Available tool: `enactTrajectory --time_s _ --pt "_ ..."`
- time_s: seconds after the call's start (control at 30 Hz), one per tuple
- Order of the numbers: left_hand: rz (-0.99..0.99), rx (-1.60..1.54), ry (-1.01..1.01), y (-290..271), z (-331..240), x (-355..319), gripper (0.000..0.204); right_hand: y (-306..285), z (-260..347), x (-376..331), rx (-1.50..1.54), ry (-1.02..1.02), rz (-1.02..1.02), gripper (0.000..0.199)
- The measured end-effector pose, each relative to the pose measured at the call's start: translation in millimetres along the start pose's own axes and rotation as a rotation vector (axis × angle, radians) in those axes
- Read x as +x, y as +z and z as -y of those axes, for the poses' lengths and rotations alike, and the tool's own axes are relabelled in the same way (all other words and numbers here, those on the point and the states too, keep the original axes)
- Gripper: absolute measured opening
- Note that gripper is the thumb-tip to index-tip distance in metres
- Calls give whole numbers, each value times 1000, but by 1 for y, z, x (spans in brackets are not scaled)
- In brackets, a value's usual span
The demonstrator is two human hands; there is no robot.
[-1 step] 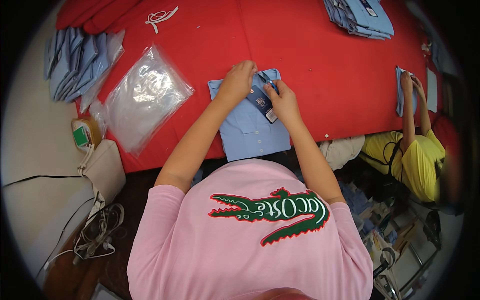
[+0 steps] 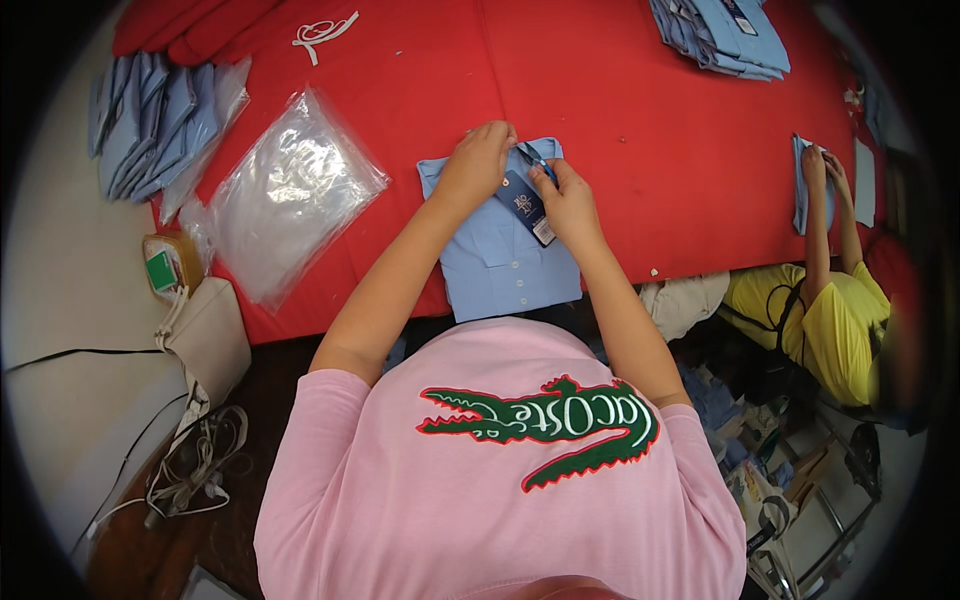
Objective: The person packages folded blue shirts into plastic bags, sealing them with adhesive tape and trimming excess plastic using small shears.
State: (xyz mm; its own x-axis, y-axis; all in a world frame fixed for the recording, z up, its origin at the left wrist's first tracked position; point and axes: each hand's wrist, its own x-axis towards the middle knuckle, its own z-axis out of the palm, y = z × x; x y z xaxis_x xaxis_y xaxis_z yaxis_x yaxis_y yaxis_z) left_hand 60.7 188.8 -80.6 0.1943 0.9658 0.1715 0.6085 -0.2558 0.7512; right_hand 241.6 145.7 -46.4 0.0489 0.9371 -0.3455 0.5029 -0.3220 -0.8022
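A folded light blue shirt [image 2: 505, 280] lies at the table's near edge, its small white buttons facing up. A dark blue hang tag [image 2: 527, 208] rests on its front between my hands. My left hand [image 2: 478, 162] is closed in a pinch at the collar end; what its fingertips grip is too small to make out. In my closed right hand [image 2: 572, 205] is a small pair of blue-handled scissors [image 2: 541, 166], their dark blades pointing toward my left fingertips over the collar.
Clear plastic bags [image 2: 290, 200] lie left of the shirt, beyond them bagged blue shirts [image 2: 160, 120]. More folded shirts [image 2: 725, 40] are stacked at the far right. A co-worker in yellow [image 2: 835, 330] handles another shirt on the right. A white cord [image 2: 325, 35] lies on the red-covered table [image 2: 640, 190].
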Motion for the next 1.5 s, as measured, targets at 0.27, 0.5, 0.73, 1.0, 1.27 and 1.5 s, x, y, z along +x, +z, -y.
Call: enactTrajectory --time_s 0.27,0.5,0.73,1.0,1.27,1.5 --pt "12 7 -10 -1 -2 -3 16 4 -2 6 -90 -44 8 33" --pt "-95 -60 -130 -37 -22 -16 17 -4 -37 25 83 -79 -113 37" --pt "637 -384 -726 -172 0 -198 16 -97 -87 33 -217 -115 -394 36" --pt "322 4 -837 -173 -22 -283 38 -121 -103 12 -350 -34 -412 32" --pt "136 93 -253 -122 -43 -172 26 -72 -45 24 -575 -622 -471 40" --pt "194 349 -54 -44 -18 -116 92 39 11 -6 -521 -793 -65 36"
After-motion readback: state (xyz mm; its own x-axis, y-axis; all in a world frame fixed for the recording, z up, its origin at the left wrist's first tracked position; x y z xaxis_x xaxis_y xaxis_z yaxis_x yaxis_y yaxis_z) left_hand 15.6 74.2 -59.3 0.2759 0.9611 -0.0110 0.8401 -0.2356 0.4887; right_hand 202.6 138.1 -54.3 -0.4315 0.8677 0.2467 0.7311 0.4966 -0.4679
